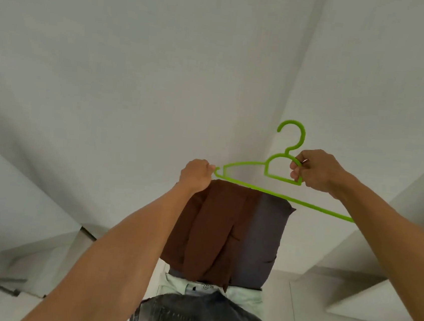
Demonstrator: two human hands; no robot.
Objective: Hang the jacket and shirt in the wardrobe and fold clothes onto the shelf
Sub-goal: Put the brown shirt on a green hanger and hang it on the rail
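Head view. Both grips are bare hands, forearms reaching up and fwd.

L grip (195, 175): fingers curled into a fist, clamped on the left tip of the green hanger (315, 208). The heel of the hand lies over the near corner of the brown garment (211, 228); contact vs. just above, can't tell.

R grip (318, 170): thumb and fingers pinched on the right side of the small inner loop below the hook, closed on the plastic. The hanger's right arm runs on behind the R forearm, its end hidden.

Hanger: thin, bright green, matte, slightly fuzzy-looking; round hook uppermost, long straight lower bar sloping down to the right. That bar crosses the far edge of the clothes stack.

Stack, far to near:
- brown garment, soft, folded in long creased panels
- grey garment (265, 239) just beside it on the right, smooth, squarish
- pale mint-white piece (244, 293) with a small label, partly under both
- dark washed denim (202, 318) nearest, stitched seams, cut off by the bottom edge

Which piece is the jacket or the shirt: can't tell.

Surroundings: plain white panels (136, 74), flat and matte, meeting in angled corners left and right. Open white space above and left of the hook; a white panel edge closes in at lower right beside the R forearm.
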